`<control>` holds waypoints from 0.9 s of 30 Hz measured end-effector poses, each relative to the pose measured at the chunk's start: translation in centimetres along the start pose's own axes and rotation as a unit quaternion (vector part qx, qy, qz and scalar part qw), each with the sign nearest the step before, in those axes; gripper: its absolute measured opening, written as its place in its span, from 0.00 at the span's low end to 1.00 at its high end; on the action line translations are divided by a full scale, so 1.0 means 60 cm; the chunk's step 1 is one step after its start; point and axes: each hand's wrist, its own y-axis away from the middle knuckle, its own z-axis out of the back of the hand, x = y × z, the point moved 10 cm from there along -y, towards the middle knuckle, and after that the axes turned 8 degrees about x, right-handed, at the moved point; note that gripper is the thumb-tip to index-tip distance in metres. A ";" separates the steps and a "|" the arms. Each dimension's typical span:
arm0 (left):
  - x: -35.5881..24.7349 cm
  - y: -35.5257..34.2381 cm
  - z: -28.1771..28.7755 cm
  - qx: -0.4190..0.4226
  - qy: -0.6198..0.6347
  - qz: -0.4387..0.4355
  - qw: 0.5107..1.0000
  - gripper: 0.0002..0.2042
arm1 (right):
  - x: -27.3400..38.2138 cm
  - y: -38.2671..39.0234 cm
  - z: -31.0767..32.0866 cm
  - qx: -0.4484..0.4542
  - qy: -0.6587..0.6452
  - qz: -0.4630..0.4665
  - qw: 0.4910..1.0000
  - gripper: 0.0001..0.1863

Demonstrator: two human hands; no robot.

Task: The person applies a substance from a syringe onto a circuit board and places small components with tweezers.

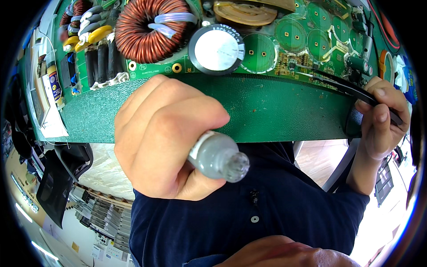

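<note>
My left hand point(167, 131) is closed around a small grey translucent bottle point(213, 155), raised near the camera. The bottle's narrow clear end points down and to the right, toward my dark shirt. At the right, my right hand point(383, 113) pinches black tweezers point(356, 92). Their thin tips reach left to the small parts on the green circuit board point(260, 54); whether they touch cannot be made out. On this board stand a copper-wound toroid coil point(135, 33) and a round capacitor point(216, 50) with a silvery top.
The board lies on a green work mat point(271, 107) reaching the table's near edge. Black-sleeved leads point(102, 62) and yellow parts point(100, 33) sit at its left. A roll of tape point(384, 64) and red cables point(389, 29) are at the far right. A black chair point(55, 187) stands lower left.
</note>
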 end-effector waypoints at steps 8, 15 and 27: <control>0.001 0.000 0.000 0.002 0.003 0.004 1.000 0.11 | 0.008 -0.006 -0.010 0.037 0.018 0.031 0.999 0.14; 0.000 -0.001 -0.001 -0.009 0.005 0.003 1.000 0.11 | 0.011 -0.008 -0.013 0.051 0.039 0.035 0.997 0.14; 0.000 0.001 0.000 -0.013 0.003 -0.002 1.000 0.11 | 0.008 -0.006 -0.010 0.036 0.023 0.028 0.999 0.14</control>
